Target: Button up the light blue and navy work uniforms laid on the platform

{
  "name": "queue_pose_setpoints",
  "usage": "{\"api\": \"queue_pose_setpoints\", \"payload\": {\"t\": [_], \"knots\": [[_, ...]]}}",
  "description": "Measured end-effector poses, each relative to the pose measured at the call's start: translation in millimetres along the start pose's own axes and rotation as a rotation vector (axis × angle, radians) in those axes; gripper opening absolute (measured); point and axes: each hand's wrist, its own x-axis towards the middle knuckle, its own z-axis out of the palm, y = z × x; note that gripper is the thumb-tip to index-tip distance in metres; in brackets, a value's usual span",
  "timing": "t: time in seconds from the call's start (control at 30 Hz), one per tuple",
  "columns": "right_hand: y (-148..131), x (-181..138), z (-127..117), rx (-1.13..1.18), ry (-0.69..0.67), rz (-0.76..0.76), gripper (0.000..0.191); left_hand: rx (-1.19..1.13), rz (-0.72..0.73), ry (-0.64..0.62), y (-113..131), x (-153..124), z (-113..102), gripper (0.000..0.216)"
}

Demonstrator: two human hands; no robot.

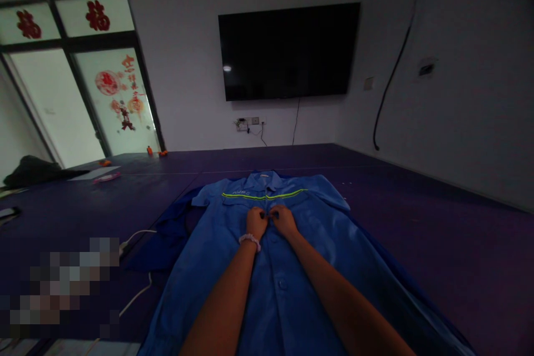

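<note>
A blue work shirt (325, 245) with a yellow-green stripe across the chest lies spread flat, its collar away from me. Both hands meet at its front placket, just below the stripe. My left hand (256, 221), with a pale scrunchie (250, 240) on the wrist, pinches the placket edge. From the other side, my right hand (283, 219) pinches the same edge, fingertips nearly touching the left ones. The small part between the fingertips is hidden. Lower on the placket a button (282, 284) shows. Darker blue cloth (167, 233) sticks out under the shirt at the left.
The shirt rests on a wide dark purple surface (438, 233). A white cable (137, 295) runs along the left, beside a blurred-out patch. Farther left lie a black heap (31, 171) and small orange things (162, 153). A television (290, 53) hangs on the far wall.
</note>
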Motion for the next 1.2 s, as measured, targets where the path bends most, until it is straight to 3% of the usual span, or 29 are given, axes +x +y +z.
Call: {"api": "queue_pose_setpoints", "payload": {"t": [0.47,1.0,1.2], "knots": [[-3.5,0.5,-1.4,-0.004,-0.001,-0.028,0.030,0.063,0.107,-0.052,4.3,2.2,2.1,0.006],[-10.1,-4.1,-6.0,-0.050,0.055,0.055,0.036,0.061,0.166,-0.096,8.0,2.7,1.6,0.021],[-15.3,-6.9,-6.8,-0.098,-0.043,-0.037,0.041,0.043,0.146,-0.083,7.6,4.1,-1.0,0.020]]}}
